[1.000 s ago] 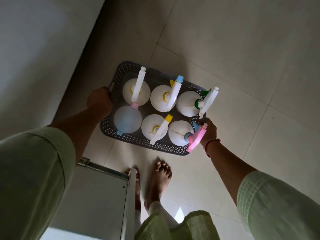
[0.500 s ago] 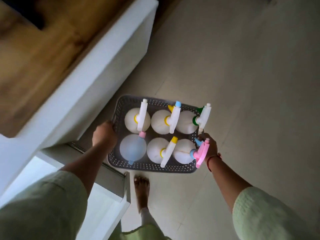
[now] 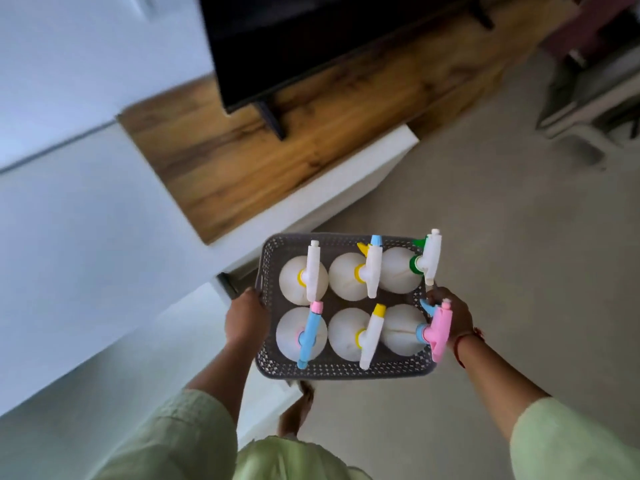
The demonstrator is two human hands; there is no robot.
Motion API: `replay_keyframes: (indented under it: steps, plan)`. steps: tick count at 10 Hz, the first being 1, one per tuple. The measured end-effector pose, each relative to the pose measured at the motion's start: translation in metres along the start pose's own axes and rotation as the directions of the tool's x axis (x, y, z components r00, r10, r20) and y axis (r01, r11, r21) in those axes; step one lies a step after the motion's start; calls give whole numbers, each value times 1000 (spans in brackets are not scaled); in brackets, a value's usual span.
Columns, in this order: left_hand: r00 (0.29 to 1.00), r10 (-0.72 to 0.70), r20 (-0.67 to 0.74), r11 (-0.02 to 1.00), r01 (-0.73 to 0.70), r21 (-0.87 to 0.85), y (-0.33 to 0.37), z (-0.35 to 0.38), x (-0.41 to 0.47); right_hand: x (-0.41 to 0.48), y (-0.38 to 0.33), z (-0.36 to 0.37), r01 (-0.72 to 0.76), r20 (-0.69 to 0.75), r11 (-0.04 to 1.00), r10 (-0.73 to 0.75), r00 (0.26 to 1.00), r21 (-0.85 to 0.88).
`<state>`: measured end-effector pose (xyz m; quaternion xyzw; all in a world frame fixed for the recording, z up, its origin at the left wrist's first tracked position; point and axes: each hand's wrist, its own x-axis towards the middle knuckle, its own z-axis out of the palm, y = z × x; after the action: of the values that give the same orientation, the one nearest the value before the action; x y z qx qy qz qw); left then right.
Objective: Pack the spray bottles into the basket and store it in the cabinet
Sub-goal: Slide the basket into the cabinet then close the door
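Both hands are clamped on the grey perforated basket (image 3: 341, 370), one per short side. The left hand (image 3: 246, 318) is curled over the left rim, though its fingers are tucked out of sight down the wall, so I can't see how far they wrap. The right hand (image 3: 453, 318) grips the right rim, mostly hidden behind the pink sprayer head (image 3: 438, 332). The basket is held up in the air above the floor (image 3: 502, 254), just beside the front edge of the white cabinet (image 3: 363, 174) with the wooden top. Six white spray bottles (image 3: 348, 332) stand upright inside, two rows of three. The whole shot is a bit motion-blurred, the TV (image 3: 311, 39) is cut off at the top, and one bare foot (image 3: 298, 414) peeks out under the basket
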<state>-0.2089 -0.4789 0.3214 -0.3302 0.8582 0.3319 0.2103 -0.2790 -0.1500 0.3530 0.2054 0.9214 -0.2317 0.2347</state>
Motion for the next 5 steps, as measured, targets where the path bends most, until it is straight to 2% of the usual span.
replay_keyframes:
  steps: [1,2,3,5]
  plan:
    - [991,-132,-32,989,130,-76,-43,-15,-22,-8,-38,21,-31,115,997,23,993,67]
    - [953,-297,-58,948,287,-141,-83,-23,-47,-23,-71,41,65,163,997,-58,985,-39]
    - [911,-408,-60,898,389,-204,-125,-37,-70,-46,-107,67,225,212,959,-188,959,-170]
    - [858,-510,-61,824,467,-322,-203,-70,-97,-100,-156,121,272,322,947,-208,924,-169]
